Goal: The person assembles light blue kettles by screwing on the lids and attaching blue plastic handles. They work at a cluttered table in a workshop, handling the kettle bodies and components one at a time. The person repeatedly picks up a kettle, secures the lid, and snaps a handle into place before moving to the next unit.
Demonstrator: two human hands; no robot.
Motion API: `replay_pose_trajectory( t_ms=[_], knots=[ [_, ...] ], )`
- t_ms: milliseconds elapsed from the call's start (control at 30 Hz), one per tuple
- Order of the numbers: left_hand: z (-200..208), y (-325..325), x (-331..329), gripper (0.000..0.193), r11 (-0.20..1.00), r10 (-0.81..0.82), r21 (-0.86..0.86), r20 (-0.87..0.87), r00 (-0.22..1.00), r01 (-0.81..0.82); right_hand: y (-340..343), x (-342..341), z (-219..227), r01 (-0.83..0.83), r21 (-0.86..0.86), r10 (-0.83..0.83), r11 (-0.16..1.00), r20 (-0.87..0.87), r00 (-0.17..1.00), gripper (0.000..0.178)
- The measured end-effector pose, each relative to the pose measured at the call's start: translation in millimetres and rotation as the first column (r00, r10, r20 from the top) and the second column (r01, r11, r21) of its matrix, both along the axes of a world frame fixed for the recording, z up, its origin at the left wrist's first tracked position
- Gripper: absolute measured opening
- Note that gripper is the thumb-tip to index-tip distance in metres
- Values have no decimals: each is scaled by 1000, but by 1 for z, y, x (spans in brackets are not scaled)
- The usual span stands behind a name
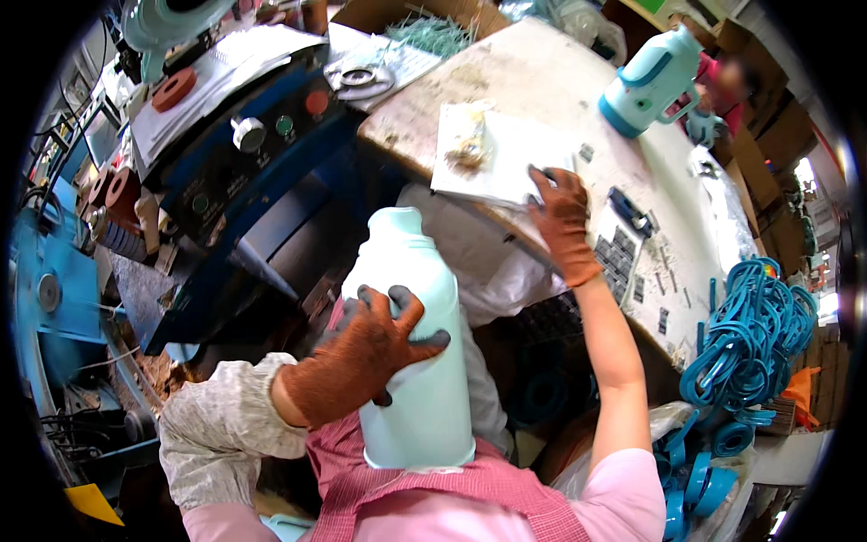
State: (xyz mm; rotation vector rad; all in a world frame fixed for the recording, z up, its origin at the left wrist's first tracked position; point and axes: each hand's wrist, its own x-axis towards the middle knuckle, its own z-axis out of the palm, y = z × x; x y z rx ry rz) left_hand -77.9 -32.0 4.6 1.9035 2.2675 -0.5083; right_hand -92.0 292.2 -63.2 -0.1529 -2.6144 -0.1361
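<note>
A pale mint plastic jug body (420,397) stands in my lap against the checked apron, its spouted neck pointing away from me. My left hand (366,352), in an orange-brown glove with dark fingertips, grips the jug body across its front with fingers and thumb curved over it. My right hand (564,217), gloved the same way, rests with fingers apart at the right edge of a flat white sheet or pad (515,158) on the worktable. A small clear bag of brownish bits (470,149) lies on that sheet.
A finished-looking mint jug (650,81) with handle stands on the worktable (452,81). Small dark labels (619,253) and a dark tool (629,212) lie right of my hand. Blue straps (754,334) hang at right. A control panel (244,154) stands left. Another person (722,90) is beyond.
</note>
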Motion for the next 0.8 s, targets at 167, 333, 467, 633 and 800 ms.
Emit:
replay_pose_trajectory(
  t_ms=[167,333,467,633,800],
  knots=[
    [6,36,30,75,972,-236,-16,-75,969,235,-68,-81,11,-136,-612,538,780,542,646,45],
    [35,9,-23,48,890,-220,401,-41,975,218,-93,-69,77,-219,-769,799,601,583,145,56],
    [109,-49,-161,16,723,591,688,-663,460,62,-29,-20,184,-162,-940,883,299,208,420,85],
    [180,-75,-211,14,824,500,566,-741,449,16,21,27,218,-572,-763,644,301,-280,712,72],
    [147,-41,-50,10,834,230,486,-736,636,260,30,-28,194,-777,-290,482,558,-649,588,68]
  ],
)
